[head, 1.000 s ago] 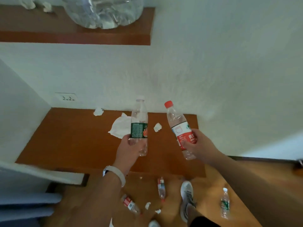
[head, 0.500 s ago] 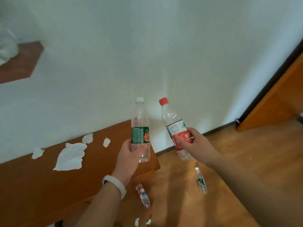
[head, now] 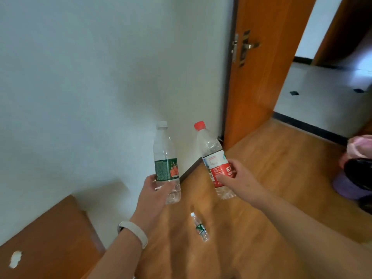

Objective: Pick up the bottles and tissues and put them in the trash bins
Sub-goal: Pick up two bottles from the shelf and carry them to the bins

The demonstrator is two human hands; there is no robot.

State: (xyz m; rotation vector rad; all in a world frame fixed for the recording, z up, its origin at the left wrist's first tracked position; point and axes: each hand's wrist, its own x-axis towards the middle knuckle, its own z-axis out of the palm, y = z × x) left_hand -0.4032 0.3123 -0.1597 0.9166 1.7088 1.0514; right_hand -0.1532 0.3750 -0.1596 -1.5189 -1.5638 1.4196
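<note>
My left grip [head: 155, 196] is wrapped round the lower half of a clear bottle with a green label [head: 166, 158], thumb on one side and fingers curled behind it. The bottle stands nearly upright in the air, long axis vertical, white cap on top. My right grip [head: 239, 182] grasps a second clear bottle, this one with a red label [head: 213, 156], fingers closed over the label. Its long axis leans a little, so the red cap points up and to the left, toward the cap of the other bottle, while the two bases sit apart. A pale wristband [head: 134, 232] circles my left wrist. A third bottle [head: 199, 227], small and green-labelled, lies flat on the wooden floor [head: 271, 168] below and between my hands, its white cap pointing away from me and toward the wall. That makes three bottles. One scrap of white tissue [head: 15, 258] lies on the brown desk [head: 56, 238], well away from its right-hand corner. At the far right of the floor stands a purple bin with a black liner [head: 350, 184], and a pink bin [head: 360, 148] is touching it behind, so two bins, both cut off by the edge of view.
</note>
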